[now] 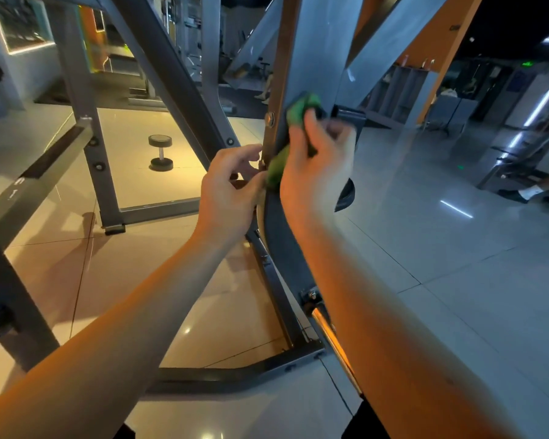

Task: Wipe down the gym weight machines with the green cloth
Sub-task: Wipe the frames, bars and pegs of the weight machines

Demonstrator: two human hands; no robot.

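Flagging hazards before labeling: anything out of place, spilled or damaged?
One dumbbell stands on end, alone on the tile floor beyond the machine frame, not racked. No spill or damage visible.

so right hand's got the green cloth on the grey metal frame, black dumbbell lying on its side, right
No: the head view shows the black dumbbell standing on end. The right hand does hold the green cloth on the grey metal frame.
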